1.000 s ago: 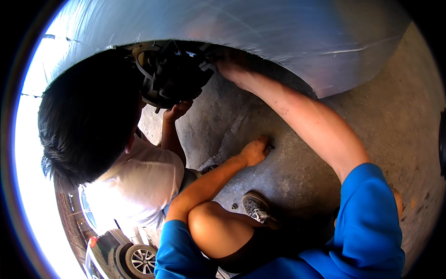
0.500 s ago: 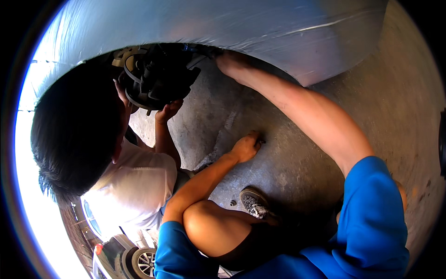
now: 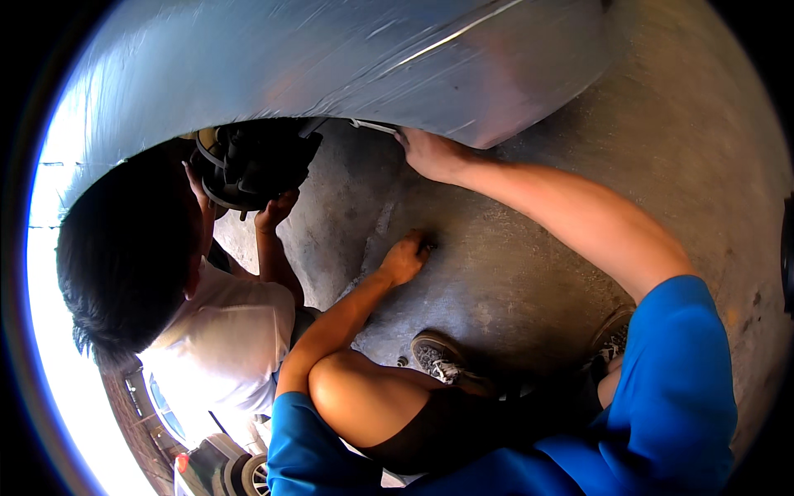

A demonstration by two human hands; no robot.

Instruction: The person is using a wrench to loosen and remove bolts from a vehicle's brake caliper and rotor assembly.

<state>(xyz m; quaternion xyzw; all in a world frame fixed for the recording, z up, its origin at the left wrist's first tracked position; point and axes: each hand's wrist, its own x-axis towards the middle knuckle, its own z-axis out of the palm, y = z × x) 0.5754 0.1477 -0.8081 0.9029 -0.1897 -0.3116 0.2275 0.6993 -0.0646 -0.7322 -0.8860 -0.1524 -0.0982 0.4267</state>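
Observation:
My right hand (image 3: 430, 155) grips a silver wrench-like tool (image 3: 373, 125) at the lower edge of the silver body panel (image 3: 298, 58). My left hand (image 3: 405, 256) is low over the concrete floor, fingers curled on a small dark thing (image 3: 427, 247) that I cannot make out, with my forearm against my bent knee. Left of my right hand, inside the wheel arch, is a dark hub and brake assembly (image 3: 256, 161). A co-worker's two hands are on its sides and underside, one hand (image 3: 273, 211) clearly below it.
The co-worker (image 3: 223, 322) in a white shirt crouches close at my left, head beside the arch. My shoes (image 3: 437, 360) rest on the concrete floor (image 3: 513, 264), with a small metal piece (image 3: 402, 361) nearby. A parked car's wheel (image 3: 255, 478) shows at the lower left.
My right hand has come down and out from under the arch, and the silver tool now shows in it. The view has shifted; my left hand stays low by the floor.

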